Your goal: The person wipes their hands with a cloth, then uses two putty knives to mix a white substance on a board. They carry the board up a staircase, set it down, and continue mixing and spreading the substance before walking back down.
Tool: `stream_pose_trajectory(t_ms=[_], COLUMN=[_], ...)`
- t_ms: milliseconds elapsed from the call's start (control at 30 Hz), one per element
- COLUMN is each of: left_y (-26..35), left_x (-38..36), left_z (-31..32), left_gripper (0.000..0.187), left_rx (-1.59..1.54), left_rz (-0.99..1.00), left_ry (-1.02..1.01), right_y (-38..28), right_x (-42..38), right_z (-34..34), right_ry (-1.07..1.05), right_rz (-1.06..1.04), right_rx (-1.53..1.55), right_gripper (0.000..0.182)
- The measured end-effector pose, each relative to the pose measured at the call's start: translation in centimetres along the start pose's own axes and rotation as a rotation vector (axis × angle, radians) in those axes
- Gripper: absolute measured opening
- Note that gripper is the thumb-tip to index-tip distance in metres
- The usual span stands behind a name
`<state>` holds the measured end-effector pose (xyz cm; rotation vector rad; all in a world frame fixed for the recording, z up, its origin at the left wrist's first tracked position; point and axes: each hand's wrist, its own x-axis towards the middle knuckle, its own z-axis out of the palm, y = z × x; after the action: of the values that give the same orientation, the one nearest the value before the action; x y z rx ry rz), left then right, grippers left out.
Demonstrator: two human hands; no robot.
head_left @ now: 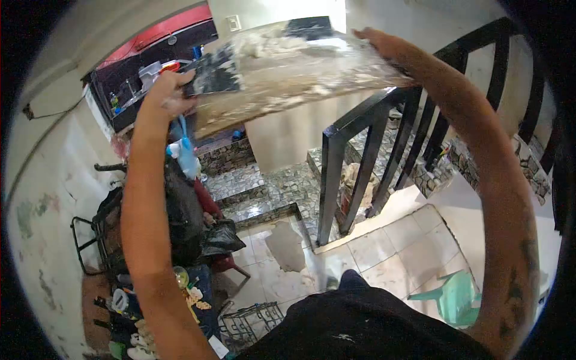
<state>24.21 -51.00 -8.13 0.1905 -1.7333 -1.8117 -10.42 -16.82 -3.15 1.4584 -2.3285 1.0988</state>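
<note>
A wide flat board (282, 87) is raised in front of me at head height, tilted and slightly blurred. Its face is brown and smeared with whitish paste, with dark patches at the left end and the top. My left hand (171, 93) grips the board's left end, fingers bent around the edge. At the upper right corner, my right hand (378, 43) holds the other end, its fingers partly hidden. Both arms are stretched forward, and the board covers part of the room behind it.
A black metal railing (354, 123) runs on the right, close below the board. Stone-patterned steps (288, 177) lie ahead. A green plastic chair (453, 297) stands at lower right. Black bags (222, 237) and assorted items crowd the left. A kitchen counter (123, 111) is at the back left.
</note>
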Motion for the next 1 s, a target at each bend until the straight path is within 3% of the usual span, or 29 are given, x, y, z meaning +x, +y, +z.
stream_pose_trajectory(t_ms=[133, 233, 400, 467, 500, 567, 633, 667, 700, 800, 900, 1000], left_y=[-2.6, -5.5, -13.5, -13.1, -17.9, -16.7, -16.2, -17.1, -18.8, -18.0, -20.5, -26.2], left_x=[6.3, 10.7, 27.9, 29.0, 38.4, 36.7, 36.9, 39.4, 41.4, 40.9, 45.8, 52.9], left_z=[-3.1, -4.9, -13.5, -11.1, -18.4, -15.0, -14.0, -15.0, -16.2, -14.4, -14.0, -15.2], left_gripper=[0.027, 0.028, 0.028, 0.027, 0.026, 0.026, 0.026, 0.026, 0.024, 0.025, 0.030, 0.027], left_rx=[0.134, 0.107, 0.316, 0.443, 0.503, 0.443, 0.483, 0.422, 0.429, 0.674, 0.502, 0.395], left_rz=[-0.173, -0.346, -0.320, -0.403, -0.310, -0.259, -0.350, -0.387, -0.289, -0.283, -0.479, -0.447], left_ry=[0.198, 0.132, 0.427, 0.565, 0.518, 0.427, 0.174, 0.190, 0.205, 0.092, 0.028, -0.166], right_y=[5.7, 6.8, 9.4, 10.1, 10.4, 9.7, 5.5, 5.3, 5.3, 4.7, 6.1, 10.0], right_x=[5.7, 7.9, 13.1, 14.8, 15.5, 16.2, 11.8, 11.0, 11.0, 11.3, 12.1, 13.8], right_z=[4.9, 10.0, 18.6, 21.6, 22.9, 24.5, 24.3, 25.0, 25.2, 28.6, 31.1, 36.3], right_ry=[0.079, 0.141, 0.337, 0.386, 0.408, 0.470, 0.530, 0.529, 0.528, 0.809, 0.795, 0.913], right_rz=[-0.512, -0.011, 0.504, 0.645, 0.704, 0.799, 0.822, 0.789, 0.743, 0.833, 0.918, 0.999], right_rx=[-0.453, -0.088, 0.331, 0.431, 0.467, 0.542, 0.816, 0.828, 0.826, 0.864, 0.959, 0.903], right_gripper=[0.046, 0.048, 0.050, 0.050, 0.051, 0.052, 0.057, 0.057, 0.058, 0.053, 0.059, 0.059])
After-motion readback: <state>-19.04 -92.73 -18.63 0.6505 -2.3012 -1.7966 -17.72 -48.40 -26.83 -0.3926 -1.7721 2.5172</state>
